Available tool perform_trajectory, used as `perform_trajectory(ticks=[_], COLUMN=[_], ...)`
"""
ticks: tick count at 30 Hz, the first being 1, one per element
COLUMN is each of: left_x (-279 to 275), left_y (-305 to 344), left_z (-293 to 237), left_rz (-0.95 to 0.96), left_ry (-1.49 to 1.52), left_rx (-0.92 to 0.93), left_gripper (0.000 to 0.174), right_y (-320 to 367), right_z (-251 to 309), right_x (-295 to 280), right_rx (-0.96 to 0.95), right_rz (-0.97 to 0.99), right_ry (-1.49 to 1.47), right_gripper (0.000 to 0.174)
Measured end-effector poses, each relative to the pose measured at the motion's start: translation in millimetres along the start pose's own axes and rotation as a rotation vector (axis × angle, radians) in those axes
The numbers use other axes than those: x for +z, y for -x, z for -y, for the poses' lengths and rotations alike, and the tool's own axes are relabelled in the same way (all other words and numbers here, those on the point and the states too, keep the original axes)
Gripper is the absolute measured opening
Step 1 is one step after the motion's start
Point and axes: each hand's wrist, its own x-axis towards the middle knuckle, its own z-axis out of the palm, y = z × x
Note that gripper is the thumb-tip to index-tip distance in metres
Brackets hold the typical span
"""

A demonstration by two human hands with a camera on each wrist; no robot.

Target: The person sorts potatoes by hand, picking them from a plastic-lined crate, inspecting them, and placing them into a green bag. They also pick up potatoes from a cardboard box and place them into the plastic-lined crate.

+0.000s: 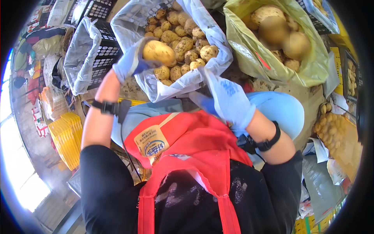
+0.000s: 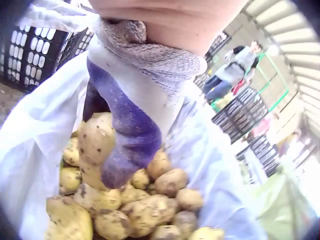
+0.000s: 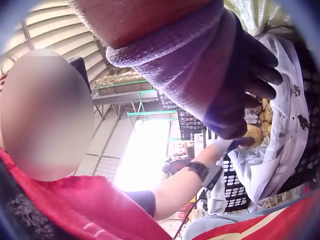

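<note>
Blue-gloved left hand grips a large yellow potato above the white plastic sack; blue-gloved right hand sits at the sack's rim, finger state indeterminable.

left hand and right hand: pale blue knit gloves, purple coated palms, ribbed cuffs. black strap on each wrist with a small black unit, thin black cable off the left. black top. red apron with yellow printed label. light blue trousers.
</note>
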Motion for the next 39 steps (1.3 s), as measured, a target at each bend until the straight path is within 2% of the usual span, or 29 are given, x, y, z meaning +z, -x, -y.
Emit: perform_trajectory(ticks=[2, 3, 4, 5, 6, 8, 9, 12, 16, 19, 22, 23, 26, 27, 29, 31, 33, 34, 35, 36, 37, 38, 39], left_x=[31.8, 50.2, 71.6, 97.8, 122.3, 154.8, 169.2, 178.4, 178.4, 185.2, 188.1, 189.4, 197.6, 201.8, 199.5, 211.2, 206.9, 204.5, 216.4, 216.3, 213.2, 212.3, 211.4], left_y=[38.5, 54.4, 68.5, 77.7, 88.6, 92.6, 95.9, 103.5, 118.1, 123.0, 127.9, 125.1, 107.5, 101.4, 95.0, 69.9, 82.9, 89.0, 68.5, 58.8, 54.9, 50.8, 51.8], left_z=[-36.9, -43.3, -44.3, -41.3, -44.0, -23.9, -21.0, -24.3, -45.1, -49.8, -65.0, -68.0, -70.2, -65.0, -55.8, -8.6, -29.7, -40.4, -10.5, -1.5, -0.3, 1.0, 1.6], left_rz=[0.023, 0.019, 0.014, -0.017, -0.094, -0.187, -0.236, -0.199, -0.142, -0.167, -0.144, -0.154, -0.416, -0.490, -0.506, -0.671, -0.504, -0.421, -0.290, -0.183, -0.092, -0.028, 0.021], left_ry=[0.168, 0.281, 0.400, 0.665, 0.999, 0.859, 0.997, 1.026, 1.262, 1.274, 1.165, 1.145, 0.802, 0.725, 0.713, 0.479, 0.489, 0.487, 1.446, 1.565, 1.526, 1.502, 1.486], left_rx=[-0.004, 0.110, 0.221, 0.175, 0.133, 0.200, 0.126, 0.223, 0.165, 0.233, 0.148, 0.140, -0.011, 0.071, 0.075, 0.311, 0.229, 0.187, 0.005, -0.015, 0.009, 0.045, 0.074], left_gripper=[0.071, 0.068, 0.065, 0.059, 0.057, 0.060, 0.059, 0.064, 0.067, 0.072, 0.084, 0.091, 0.071, 0.055, 0.047, 0.034, 0.032, 0.032, 0.035, 0.037, 0.038, 0.040, 0.041], right_y=[-7.9, -12.0, -13.1, -14.0, -6.9, 4.5, 11.4, 16.5, 19.9, 27.5, 27.2, 30.9, 31.7, 32.1, 27.4, 34.5, 31.4, 32.2, 32.1, 33.0, 37.5, 32.9, 28.1], right_z=[6.8, 15.4, 14.4, 13.4, 8.7, 1.6, 8.1, 4.9, 3.8, -0.4, -1.9, 7.9, 7.9, 13.3, -1.8, 12.0, 2.3, 11.3, 1.6, -4.4, 5.6, -10.6, -14.2], right_x=[-0.6, -5.3, -7.2, -8.9, 2.5, 24.6, 13.9, 12.4, 5.8, 3.9, -1.3, -0.9, 8.9, 7.6, 20.7, 8.0, 8.1, -4.9, -1.8, -4.6, -14.2, -3.9, -4.6], right_rx=[0.147, 0.188, 0.237, 0.306, 0.185, -0.057, -0.124, -0.281, -0.435, -0.353, -0.295, -0.223, -0.202, -0.130, -0.056, -0.180, -0.214, -0.369, -0.302, -0.340, -0.321, -0.222, -0.205], right_rz=[0.079, 0.196, 0.276, 0.353, 0.207, -0.055, -0.049, -0.105, -0.246, -0.273, -0.371, -0.391, -0.504, -0.463, -0.382, -0.388, -0.408, -0.455, -0.433, -0.439, -0.437, -0.442, -0.481], right_ry=[-0.483, -0.921, -1.133, -1.336, -1.173, -0.841, -0.589, -0.414, -0.186, -0.308, -0.201, -0.274, -0.308, -0.471, -0.517, -0.189, -0.141, -0.148, -0.150, -0.110, -0.106, -0.121, -0.091], right_gripper=[0.052, 0.055, 0.058, 0.062, 0.065, 0.072, 0.071, 0.069, 0.058, 0.045, 0.034, 0.037, 0.039, 0.037, 0.034, 0.033, 0.027, 0.022, 0.021, 0.022, 0.023, 0.025, 0.026])
